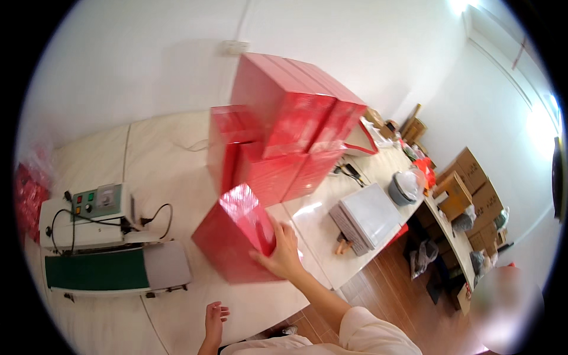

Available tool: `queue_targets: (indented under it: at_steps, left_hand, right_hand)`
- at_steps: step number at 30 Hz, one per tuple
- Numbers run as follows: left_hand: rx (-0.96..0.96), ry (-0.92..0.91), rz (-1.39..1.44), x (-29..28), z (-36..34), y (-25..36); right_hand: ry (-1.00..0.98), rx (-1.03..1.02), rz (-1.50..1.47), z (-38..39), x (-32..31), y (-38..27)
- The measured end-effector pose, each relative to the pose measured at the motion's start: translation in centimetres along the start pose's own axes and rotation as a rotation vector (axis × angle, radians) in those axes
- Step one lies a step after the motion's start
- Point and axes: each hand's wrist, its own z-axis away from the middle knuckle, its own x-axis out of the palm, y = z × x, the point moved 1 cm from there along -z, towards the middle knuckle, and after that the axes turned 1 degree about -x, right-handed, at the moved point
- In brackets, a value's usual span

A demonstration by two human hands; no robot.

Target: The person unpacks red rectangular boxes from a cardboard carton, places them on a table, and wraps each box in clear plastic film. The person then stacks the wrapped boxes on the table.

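A cream smooth-topped table (171,177) bears a stack of glossy red rectangular boxes (284,118), contents hidden. To the left stands a white machine with a green belt (100,269). In front of the stack, 1 separate red rectangular box (234,242) sits tilted, its right end pinched between the right hand's (284,251) thumb and fingers. Farther right, a round grey bucket (402,195) holds a translucent plastic bag (408,178). The left hand (216,318), below the box, is bare, its fingers loosely bent, slightly apart.

Bright; glare on right wall (461,106); lower right blurred; edges bowed.
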Motion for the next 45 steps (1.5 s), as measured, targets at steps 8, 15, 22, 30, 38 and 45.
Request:
queue_targets:
  at_steps: [8, 15, 22, 30, 38, 45]
  left_hand:
    - [-0.206, 0.045, 0.331, 10.4, -11.0, -15.7]
    - [-0.070, -0.801, 0.510, 24.3, -7.2, -14.7]
    - [-0.093, -0.383, 0.417, 30.9, -7.6, -12.7]
    - [0.251, -0.142, 0.251, 44.8, -10.8, -0.5]
    - [0.457, 0.010, 0.182, 60.6, -9.6, 9.7]
    - [0.509, 0.076, 0.111, 67.7, -9.1, 9.6]
  right_hand:
    - [-0.096, 0.142, -0.052, 18.8, -17.5, 8.2]
    - [-0.044, 0.331, 0.084, 28.9, -25.6, 15.1]
    - [0.121, 0.207, -0.157, 30.5, -32.3, 23.9]
    - [0.312, 0.190, -0.300, 25.5, -35.9, 34.4]
    - [-0.055, 0.359, -0.312, 19.7, -42.4, 46.5]
    - [-0.238, 0.423, -0.369, 14.5, -48.8, 56.5]
